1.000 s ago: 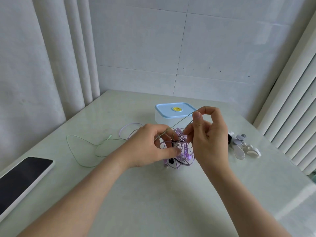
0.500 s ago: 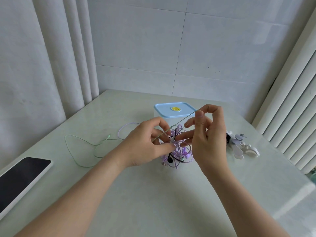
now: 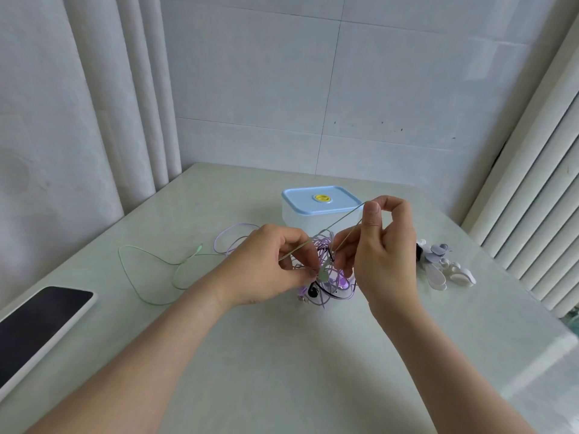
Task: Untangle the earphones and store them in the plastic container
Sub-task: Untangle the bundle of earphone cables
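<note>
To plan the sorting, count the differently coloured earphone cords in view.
3: green cord trailing left on the table; purple cord looped behind the left hand; black cord inside the tangle. Others may be hidden.

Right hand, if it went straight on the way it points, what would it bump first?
Probably the plastic container: the right hand points forward and slightly left, and the container stands just beyond its fingertips, though depth is unclear.

No text, brand or number can be read — only a yellow round mark, its detail too small to tell, is seen on the blue lid of the plastic container at mid-frame.
</note>
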`<state>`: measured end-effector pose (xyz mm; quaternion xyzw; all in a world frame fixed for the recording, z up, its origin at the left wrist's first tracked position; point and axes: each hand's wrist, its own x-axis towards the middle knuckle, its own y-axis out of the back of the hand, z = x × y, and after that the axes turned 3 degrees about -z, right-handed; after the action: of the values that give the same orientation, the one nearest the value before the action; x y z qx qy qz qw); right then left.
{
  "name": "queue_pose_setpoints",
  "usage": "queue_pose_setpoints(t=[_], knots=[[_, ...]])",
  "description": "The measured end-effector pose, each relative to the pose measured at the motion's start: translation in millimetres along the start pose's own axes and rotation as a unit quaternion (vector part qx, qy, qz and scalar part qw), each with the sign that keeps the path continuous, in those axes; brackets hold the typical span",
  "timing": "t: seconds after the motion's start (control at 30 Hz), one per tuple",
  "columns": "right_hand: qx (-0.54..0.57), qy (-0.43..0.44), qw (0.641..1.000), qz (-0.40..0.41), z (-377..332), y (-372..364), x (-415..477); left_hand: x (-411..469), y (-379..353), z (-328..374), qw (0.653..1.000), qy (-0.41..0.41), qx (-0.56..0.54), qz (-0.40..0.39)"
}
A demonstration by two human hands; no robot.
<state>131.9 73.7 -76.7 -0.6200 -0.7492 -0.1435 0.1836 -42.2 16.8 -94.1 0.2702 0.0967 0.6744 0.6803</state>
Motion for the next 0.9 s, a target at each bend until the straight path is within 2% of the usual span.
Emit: queue_pose_setpoints(t=[0.13, 0.33, 0.43, 0.57, 0.7, 0.9], knots=[[0.067, -0.057, 0.996, -0.015, -0.5, -0.6, 0.4, 1.4, -0.3, -3.5, 1.000, 0.008, 0.012, 0.002], [0.128, -0.089, 0.988, -0.015, -1.9, -1.9, 0.8, 1.9, -1.3, -4.4, 1.000, 0.005, 0.007, 0.017], [0.132, -0.078, 0.988, -0.007, -3.7, -0.2, 1.6, 1.6, -0.3, 1.2, 0.999, -0.004, -0.038, 0.027], [0.084, -0.035, 0.996, 0.007, -7.1, -0.2, 0.5, 0.9, 0.3, 6.0, 0.994, 0.013, -0.103, 0.032], [0.039, 0.012, 0.999, 0.014, -7.5, -0.4, -0.6, 0.9, -1.4, 6.1, 0.996, 0.021, -0.087, 0.021], [0.036, 0.023, 0.999, -0.003, -6.1, 0.5, 0.2, 2.2, -1.7, 4.7, 0.994, 0.021, -0.065, 0.086]])
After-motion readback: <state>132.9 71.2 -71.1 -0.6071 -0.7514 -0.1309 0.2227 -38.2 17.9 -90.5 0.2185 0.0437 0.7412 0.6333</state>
